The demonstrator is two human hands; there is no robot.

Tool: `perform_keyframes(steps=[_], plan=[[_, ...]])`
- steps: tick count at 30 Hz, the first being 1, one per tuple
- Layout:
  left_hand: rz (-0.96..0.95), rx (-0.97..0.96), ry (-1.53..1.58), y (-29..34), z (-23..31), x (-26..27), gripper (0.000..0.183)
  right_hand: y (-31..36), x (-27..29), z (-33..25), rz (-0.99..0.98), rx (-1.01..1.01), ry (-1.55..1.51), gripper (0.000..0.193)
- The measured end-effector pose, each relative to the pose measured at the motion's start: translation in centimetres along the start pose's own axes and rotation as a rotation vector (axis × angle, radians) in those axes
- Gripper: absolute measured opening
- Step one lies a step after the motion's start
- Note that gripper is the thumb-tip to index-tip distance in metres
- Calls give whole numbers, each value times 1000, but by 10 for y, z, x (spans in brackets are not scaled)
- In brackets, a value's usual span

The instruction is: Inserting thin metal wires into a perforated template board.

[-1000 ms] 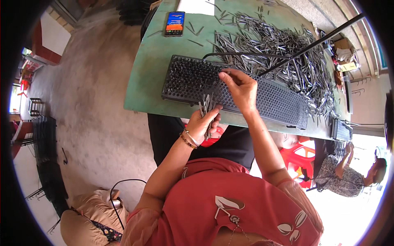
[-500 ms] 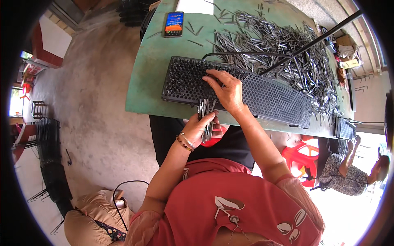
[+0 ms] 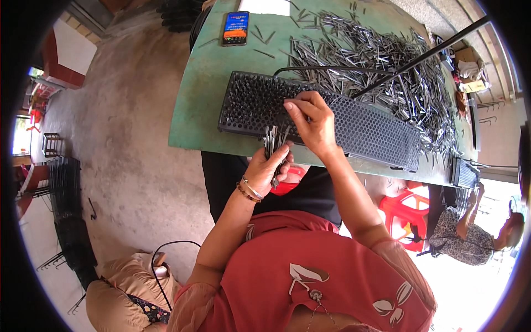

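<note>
My left hand (image 3: 262,170) is closed around a bundle of thin metal strips (image 3: 272,139), their ends sticking up past the fingers. It is just off the table's near edge, below a long black perforated tray (image 3: 381,130). Over the middle of that tray my right hand (image 3: 317,126) is pinched, thumb against fingers. Whatever the fingertips hold, if anything, is too small to make out. Strips stand upright, densely packed, in the tray's left part; the holes toward the right show no strips.
A large pile of loose strips (image 3: 381,66) covers the table's (image 3: 202,105) far right. Beyond the tray lies a phone (image 3: 235,29). A black rod (image 3: 428,54) slants above the pile. Another person (image 3: 464,235) sits at the right, near a red stool (image 3: 406,213).
My right hand has shifted a little to the right over the tray, its fingers drawn closer together. The left hand keeps its bundle in nearly the same place.
</note>
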State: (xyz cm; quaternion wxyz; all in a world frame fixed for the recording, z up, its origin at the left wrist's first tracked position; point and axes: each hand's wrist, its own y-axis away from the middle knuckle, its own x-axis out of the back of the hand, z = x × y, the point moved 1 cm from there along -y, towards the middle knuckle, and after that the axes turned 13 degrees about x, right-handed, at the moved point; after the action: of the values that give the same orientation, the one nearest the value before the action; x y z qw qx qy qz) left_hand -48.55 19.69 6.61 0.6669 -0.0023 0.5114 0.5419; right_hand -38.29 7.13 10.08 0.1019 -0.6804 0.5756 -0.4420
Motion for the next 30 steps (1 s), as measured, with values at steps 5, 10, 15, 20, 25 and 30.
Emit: perform_keyframes(steps=[5, 10, 15, 20, 25, 30], plan=[[-24, -69, -5, 0, 4, -6, 25, 10, 13, -12, -304, -472, -401, 26], [11, -18, 20, -6, -4, -1, 27, 0, 25, -7, -176, -648, -384, 28], [52, 36, -6, -11, -9, 2, 29, -3, 5, 12, 107, -258, -157, 20], [96, 67, 92, -9, -6, 6, 24, -2, -7, 15, 41, -22, -1, 16], [129, 15, 25, -4, -6, 6, 23, 2, -11, 9, -111, 231, 212, 18], [86, -26, 47, -1, -3, 4, 23, -2, -7, 3, -218, 193, 317, 22]])
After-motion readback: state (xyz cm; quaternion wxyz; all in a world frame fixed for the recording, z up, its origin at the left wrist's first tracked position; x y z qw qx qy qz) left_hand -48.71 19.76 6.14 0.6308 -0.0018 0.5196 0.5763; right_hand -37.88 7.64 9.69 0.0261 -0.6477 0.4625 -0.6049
